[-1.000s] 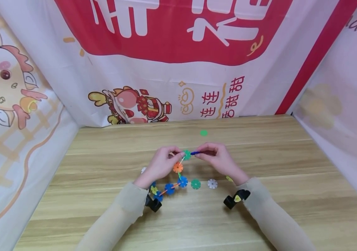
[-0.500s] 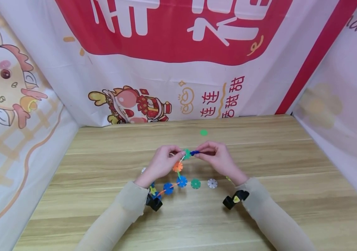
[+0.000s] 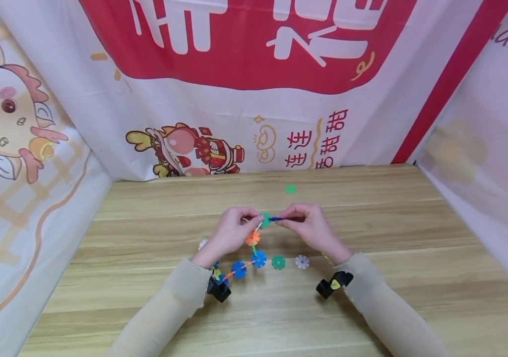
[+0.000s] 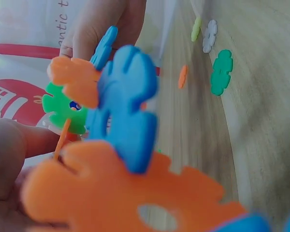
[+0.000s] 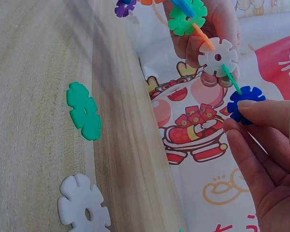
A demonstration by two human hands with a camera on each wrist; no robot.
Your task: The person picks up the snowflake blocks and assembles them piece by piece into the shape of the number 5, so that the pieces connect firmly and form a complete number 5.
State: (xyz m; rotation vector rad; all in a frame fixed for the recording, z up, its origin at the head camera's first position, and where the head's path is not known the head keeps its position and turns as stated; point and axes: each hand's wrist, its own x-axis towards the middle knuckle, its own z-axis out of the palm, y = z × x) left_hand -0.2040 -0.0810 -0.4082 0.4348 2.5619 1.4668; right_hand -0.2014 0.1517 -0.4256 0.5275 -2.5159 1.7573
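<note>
My left hand (image 3: 229,232) pinches the end of a chain of slotted plastic snowflake discs, near a white disc (image 5: 218,57) and a green disc (image 3: 266,221). From there the chain hangs down through an orange disc (image 3: 252,238) and several blue discs (image 3: 238,270), running under the left wrist. Between thumb and fingers, my right hand (image 3: 314,229) pinches a dark blue disc (image 5: 253,94). Its edge meets the edge of the green disc. Close to the left wrist camera, a large orange disc (image 4: 111,188) and a blue disc (image 4: 130,96) hide part of the chain.
On the wooden table (image 3: 370,208) lie a loose green disc (image 3: 278,262) and a loose white disc (image 3: 302,262). A yellow disc (image 4: 196,29) is beside the right wrist. Farther back is another green disc (image 3: 290,189). Printed cloth (image 3: 236,124) hangs behind the table.
My right hand has shifted slightly left, bringing the dark blue disc from a small gap up against the green disc's edge. The left hand stays nearly still; the hanging chain sways slightly.
</note>
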